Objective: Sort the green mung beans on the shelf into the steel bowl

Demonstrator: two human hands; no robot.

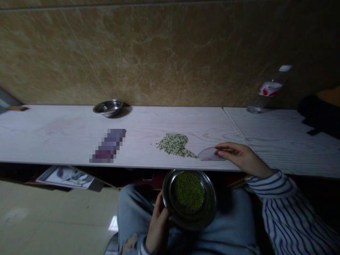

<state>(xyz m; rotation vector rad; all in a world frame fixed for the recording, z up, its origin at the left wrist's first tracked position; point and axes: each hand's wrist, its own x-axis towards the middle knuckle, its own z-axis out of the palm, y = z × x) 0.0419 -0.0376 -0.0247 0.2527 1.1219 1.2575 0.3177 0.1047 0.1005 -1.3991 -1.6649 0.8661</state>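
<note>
My left hand [158,226] grips the rim of a steel bowl [209,212], which is tilted over my lap just below the table edge. Small green beans [189,191] lie in the bowl. Between the thumb and fingers of my right hand [235,156] is a clear half-round protractor [208,153], held low at the tabletop near its front edge. Its left tip reaches the tail of a spread pile of green beans mixed with white grains [174,143]. The fingers hide the protractor's right end.
A second steel bowl [108,108] stands against the wall at the back left. A blurred-out flat item [108,146] lies in front of it. At the back right stands a clear plastic bottle [268,90], with a dark object [321,113] farther right. Below the table is an open shelf with papers [67,177].
</note>
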